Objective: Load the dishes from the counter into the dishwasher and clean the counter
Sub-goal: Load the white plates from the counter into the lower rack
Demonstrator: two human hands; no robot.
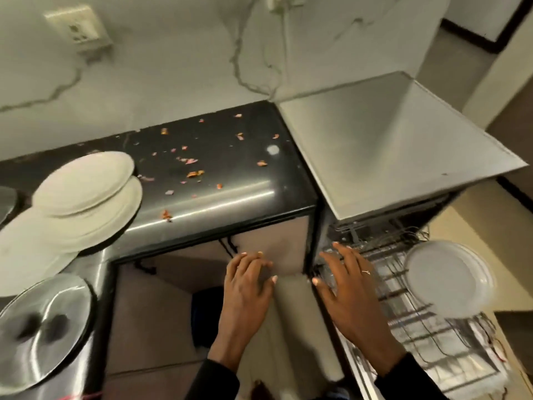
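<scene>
Left hand (248, 287) and right hand (347, 290) hover with fingers apart, holding nothing. One white plate (450, 280) leans in the dishwasher rack (403, 327), hollow side up. More plates (86, 186) sit stacked on the crumby counter (230, 203).

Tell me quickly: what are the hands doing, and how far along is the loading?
Left hand and right hand open, empty. One white plate in dishwasher rack; stacked plates left on counter. Food scraps unwiped.
</scene>
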